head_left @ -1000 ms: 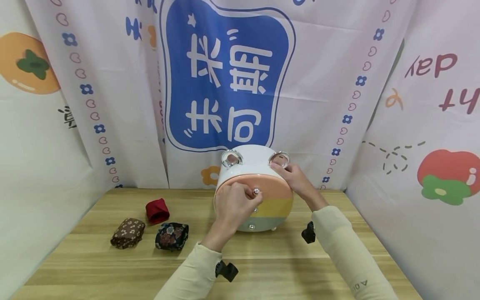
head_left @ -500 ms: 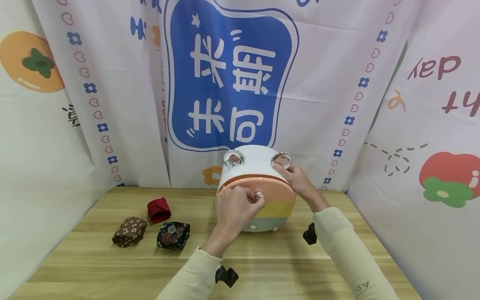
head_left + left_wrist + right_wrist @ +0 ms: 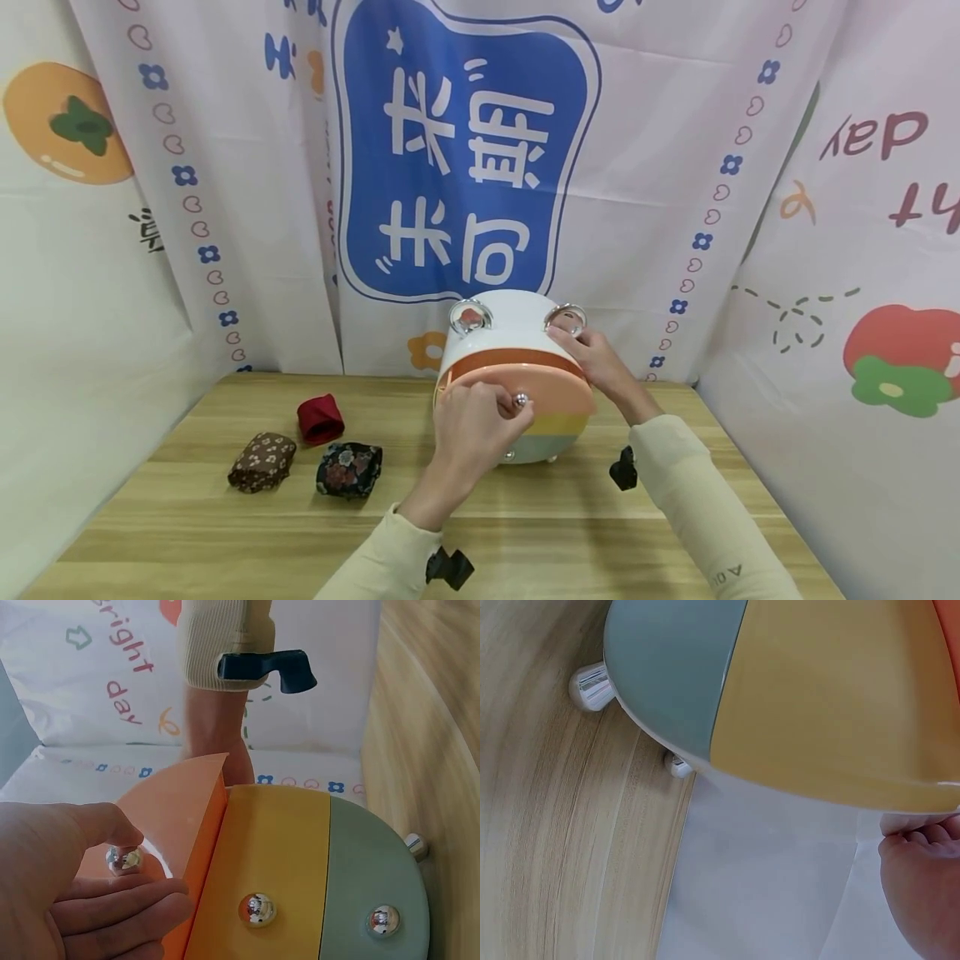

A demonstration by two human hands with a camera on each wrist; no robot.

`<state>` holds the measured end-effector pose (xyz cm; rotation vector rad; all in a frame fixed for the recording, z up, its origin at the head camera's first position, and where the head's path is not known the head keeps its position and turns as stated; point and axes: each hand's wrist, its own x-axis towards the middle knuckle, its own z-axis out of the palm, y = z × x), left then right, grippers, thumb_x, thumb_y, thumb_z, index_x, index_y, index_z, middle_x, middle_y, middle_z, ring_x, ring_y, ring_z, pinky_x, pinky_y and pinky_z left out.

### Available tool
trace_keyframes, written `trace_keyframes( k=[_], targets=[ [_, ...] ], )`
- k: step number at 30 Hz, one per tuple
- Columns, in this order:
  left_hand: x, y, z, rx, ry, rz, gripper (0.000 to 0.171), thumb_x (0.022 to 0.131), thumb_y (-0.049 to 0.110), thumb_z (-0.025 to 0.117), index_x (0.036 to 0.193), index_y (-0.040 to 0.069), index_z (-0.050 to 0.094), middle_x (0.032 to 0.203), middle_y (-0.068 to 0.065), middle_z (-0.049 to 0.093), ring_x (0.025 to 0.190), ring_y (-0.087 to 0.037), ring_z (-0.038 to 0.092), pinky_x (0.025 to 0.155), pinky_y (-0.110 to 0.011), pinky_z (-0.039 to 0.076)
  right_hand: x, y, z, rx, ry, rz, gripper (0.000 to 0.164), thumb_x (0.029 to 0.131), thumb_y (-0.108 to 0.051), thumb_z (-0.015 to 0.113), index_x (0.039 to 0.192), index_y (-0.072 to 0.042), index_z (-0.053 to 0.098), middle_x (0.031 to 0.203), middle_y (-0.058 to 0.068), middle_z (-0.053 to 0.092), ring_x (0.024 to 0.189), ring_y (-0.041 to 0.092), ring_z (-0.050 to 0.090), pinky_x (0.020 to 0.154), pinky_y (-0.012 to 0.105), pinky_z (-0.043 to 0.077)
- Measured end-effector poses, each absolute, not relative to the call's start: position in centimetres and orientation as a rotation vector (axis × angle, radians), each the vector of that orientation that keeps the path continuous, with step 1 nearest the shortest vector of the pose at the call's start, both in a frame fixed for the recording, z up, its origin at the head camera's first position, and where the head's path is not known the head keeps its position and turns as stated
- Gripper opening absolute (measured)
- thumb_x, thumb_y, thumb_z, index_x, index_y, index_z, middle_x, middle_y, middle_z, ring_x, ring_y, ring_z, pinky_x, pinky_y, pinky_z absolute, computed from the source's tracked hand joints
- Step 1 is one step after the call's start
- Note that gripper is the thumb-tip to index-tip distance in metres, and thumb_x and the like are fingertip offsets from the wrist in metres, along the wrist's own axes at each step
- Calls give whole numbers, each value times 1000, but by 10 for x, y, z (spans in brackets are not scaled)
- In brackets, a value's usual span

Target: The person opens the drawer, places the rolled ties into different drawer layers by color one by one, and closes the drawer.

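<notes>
A small white rounded drawer box (image 3: pixel 504 321) with silver ring ears stands on the table. Its top drawer, orange (image 3: pixel 558 385), is pulled partly out, and the orange inside shows behind its front. My left hand (image 3: pixel 476 427) pinches that drawer's silver knob (image 3: pixel 124 859) between thumb and fingers. Below it, the yellow drawer (image 3: pixel 262 840) and the green drawer (image 3: pixel 367 855) are closed. My right hand (image 3: pixel 598 360) grips the box's upper right side, thumb by the right ear (image 3: pixel 566 319); in the right wrist view its curled fingers are at the side wall.
Left of the box on the wooden table (image 3: pixel 225 542) lie a red cloth roll (image 3: pixel 320 419), a brown flowered cloth bundle (image 3: pixel 262 462) and a black flowered one (image 3: pixel 349 469). A printed white curtain (image 3: pixel 637 208) hangs close behind the box.
The orange drawer, flush with the box a second ago, has come out toward me with my left hand on its knob. My right hand keeps its place on the box.
</notes>
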<state>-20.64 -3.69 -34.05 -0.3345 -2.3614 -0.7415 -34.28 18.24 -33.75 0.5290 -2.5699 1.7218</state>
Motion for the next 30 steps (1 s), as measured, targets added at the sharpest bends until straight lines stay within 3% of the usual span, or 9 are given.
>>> trace_keyframes(
  k=[5,13,22,30],
  targets=[
    [-200,-37,-340,-354,-2356,-723,37,86,38,81,55,25,65,48,16,55,46,3,43,55,-23,38,-341,183,-335,538,-2582,1721,59,105,-58,54,137,-8,62,119,16,73,97,18,73,84,30,61],
    [-191,-39,-340,-345,-2359,-689,34,84,39,82,56,27,66,51,18,58,50,3,47,62,-26,44,-339,180,-333,541,-2572,1734,58,106,-54,55,137,-5,62,117,16,74,94,15,74,83,30,61],
    [-182,-39,-340,-350,-2365,-677,32,84,40,81,57,30,68,53,20,61,52,3,51,64,-28,48,-339,180,-334,520,-2572,1725,59,106,-53,55,139,-6,61,126,19,71,101,15,71,89,29,60],
    [-174,-38,-339,-344,-2387,-667,35,84,41,84,57,29,65,53,20,58,55,3,51,58,-21,41,-340,180,-336,539,-2562,1737,58,106,-54,54,139,-7,61,122,16,71,98,15,72,85,29,61]
  ],
)
